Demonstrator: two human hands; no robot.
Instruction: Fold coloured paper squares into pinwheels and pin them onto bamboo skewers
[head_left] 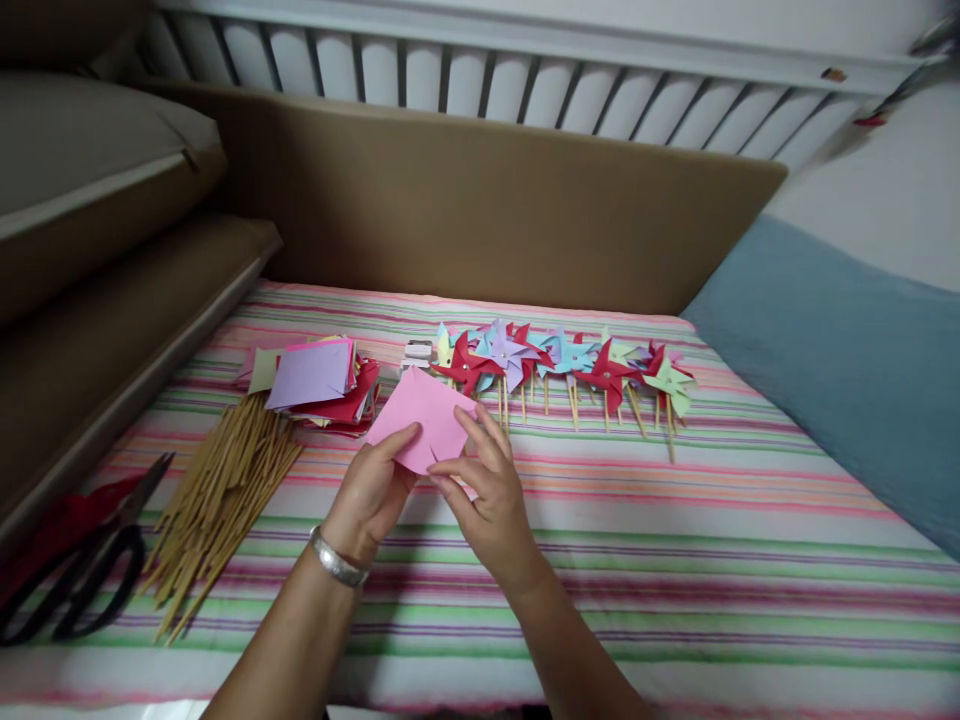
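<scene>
Left grip (377, 488) and right grip (487, 490) both pinch a pink sheet (426, 402). Pinwheels (507, 354) lie beyond them; sticks (225, 490) lie leftward.

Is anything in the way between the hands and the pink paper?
No, nothing I can see. The left hand holds the pink paper with its thumb on top, and the right hand's fingers touch it too. The scissors and sticks lie off to the left.
</scene>
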